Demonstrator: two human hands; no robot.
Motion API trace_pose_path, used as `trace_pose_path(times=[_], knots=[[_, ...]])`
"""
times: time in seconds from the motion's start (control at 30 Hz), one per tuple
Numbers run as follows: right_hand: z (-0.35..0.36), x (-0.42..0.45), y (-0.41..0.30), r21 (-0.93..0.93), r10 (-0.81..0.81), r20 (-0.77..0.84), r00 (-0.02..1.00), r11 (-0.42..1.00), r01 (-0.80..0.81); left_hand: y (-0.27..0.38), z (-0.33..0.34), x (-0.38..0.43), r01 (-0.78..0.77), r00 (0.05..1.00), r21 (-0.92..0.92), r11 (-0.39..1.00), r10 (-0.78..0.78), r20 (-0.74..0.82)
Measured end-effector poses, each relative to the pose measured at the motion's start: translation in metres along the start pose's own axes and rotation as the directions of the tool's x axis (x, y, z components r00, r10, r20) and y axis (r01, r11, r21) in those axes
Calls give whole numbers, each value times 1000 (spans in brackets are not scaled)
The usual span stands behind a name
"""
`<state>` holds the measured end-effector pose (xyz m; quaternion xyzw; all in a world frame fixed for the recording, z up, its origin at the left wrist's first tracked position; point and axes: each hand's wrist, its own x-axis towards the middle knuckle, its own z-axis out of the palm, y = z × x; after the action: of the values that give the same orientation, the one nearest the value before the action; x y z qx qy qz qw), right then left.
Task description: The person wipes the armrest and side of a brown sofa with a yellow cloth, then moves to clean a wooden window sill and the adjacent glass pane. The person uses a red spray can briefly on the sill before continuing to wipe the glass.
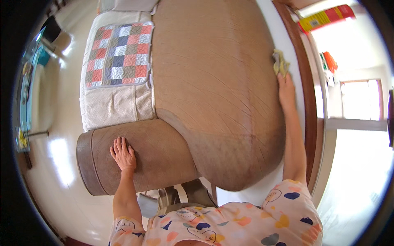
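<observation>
A brown upholstered sofa with a broad backrest (209, 67) and a rounded armrest (160, 153) lies before me. My left hand (124, 155) rests on top of the armrest, fingers spread, with nothing in it. At the right, my right hand (286, 89) grips a crumpled yellowish cloth (280, 61) at the far side of the backrest, beside the white wall. Whether the cloth touches the backrest there is hard to tell.
A cream seat cover (114, 107) bears a checked quilted mat (120, 55). Along the right runs a dark wooden frame (300, 61), with a red and yellow container (326, 19) by its upper part. Shiny floor (61, 117) and a glass-topped table (26, 101) are at the left.
</observation>
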<state>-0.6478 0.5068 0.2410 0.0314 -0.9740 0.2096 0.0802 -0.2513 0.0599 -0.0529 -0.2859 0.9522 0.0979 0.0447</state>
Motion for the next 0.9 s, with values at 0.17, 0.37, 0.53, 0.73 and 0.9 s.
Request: trace_pose_path(times=[0.17, 0.37, 0.53, 0.73, 0.9], knots=[[-45, -165, 32, -81, 39, -71, 997, 996, -44, 1, 0, -1, -10, 1000, 55, 998, 9, 21], [-105, -352, 54, -41, 483, 175, 858, 874, -484, -10, 6, 4, -33, 995, 9, 999, 32, 95], [-156, -429, 29, 887, 577, 421, 700, -102, -450, -32, -10, 12, -27, 953, -188, 982, 82, 291], [-215, -474, 23, 949, 521, 305, 797, -236, -209, -17, -9, -56, 37, 920, -440, 897, 141, 365], [-309, -532, 45, 811, 623, -263, 737, 556, -181, -16, 14, -129, 82, 820, -499, 863, 226, 526]])
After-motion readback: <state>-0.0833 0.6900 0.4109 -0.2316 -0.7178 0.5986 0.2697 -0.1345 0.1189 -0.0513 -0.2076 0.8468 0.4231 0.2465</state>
